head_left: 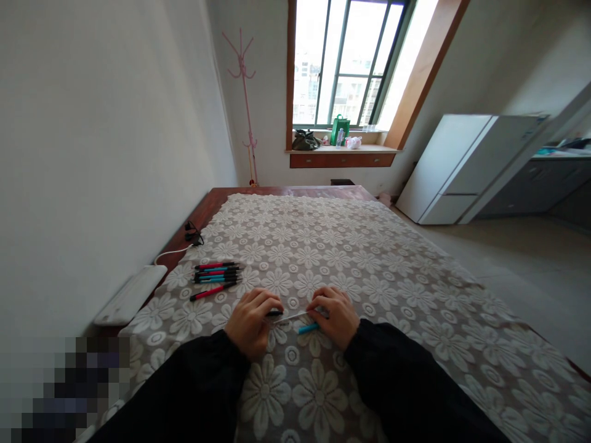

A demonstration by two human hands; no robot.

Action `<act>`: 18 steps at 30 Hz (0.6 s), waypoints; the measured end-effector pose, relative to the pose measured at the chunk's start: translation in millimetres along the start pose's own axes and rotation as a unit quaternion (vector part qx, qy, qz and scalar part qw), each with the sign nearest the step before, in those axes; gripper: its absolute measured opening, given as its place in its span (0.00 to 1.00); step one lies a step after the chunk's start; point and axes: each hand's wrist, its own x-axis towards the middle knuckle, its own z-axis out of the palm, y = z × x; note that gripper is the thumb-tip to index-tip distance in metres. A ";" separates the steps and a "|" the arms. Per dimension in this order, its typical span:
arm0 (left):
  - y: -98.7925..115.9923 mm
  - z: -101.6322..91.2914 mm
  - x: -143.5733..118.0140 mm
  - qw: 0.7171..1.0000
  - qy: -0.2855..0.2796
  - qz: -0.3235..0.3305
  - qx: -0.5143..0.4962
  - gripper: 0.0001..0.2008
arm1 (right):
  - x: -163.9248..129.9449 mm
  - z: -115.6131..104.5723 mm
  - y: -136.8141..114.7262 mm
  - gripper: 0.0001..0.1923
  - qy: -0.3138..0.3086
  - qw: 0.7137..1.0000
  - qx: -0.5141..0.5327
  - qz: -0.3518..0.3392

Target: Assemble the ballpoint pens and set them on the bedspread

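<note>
Head view (forward, downward) along table (209,207)

Blown-out window (349,58), dim surroundings

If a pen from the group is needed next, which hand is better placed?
Probably the left hand: it is nearer the pens than the right hand, though a black piece shows at the left fingers.

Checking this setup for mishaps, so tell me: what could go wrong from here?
The white stick spanning the left hand and right hand looks thin, so it might bend or slip.
The blue piece by the right hand's fingers could roll across the tablecloth if bumped.
The nearest red pen lies near the left hand; a knock might scatter it.
</note>
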 end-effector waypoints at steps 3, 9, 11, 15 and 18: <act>-0.2 0.4 0.9 1.000 0.001 -0.010 -0.001 0.27 | 2.2 1.5 -1.5 0.06 -0.008 1.000 0.008 0.019; -2.7 1.6 1.7 0.999 0.017 -0.051 -0.003 0.24 | 1.1 -1.2 -0.8 0.07 0.015 1.000 0.007 0.009; -2.9 1.5 1.5 0.998 0.015 -0.061 -0.002 0.23 | 0.8 -3.6 1.1 0.08 0.021 1.000 0.004 0.014; -1.2 0.1 1.0 0.999 0.011 -0.053 -0.001 0.21 | 0.9 -5.0 3.8 0.08 0.021 1.000 -0.012 0.015; 1.7 -1.8 0.7 1.000 0.009 -0.028 -0.002 0.17 | 0.7 -4.6 4.5 0.08 0.025 1.000 -0.010 0.007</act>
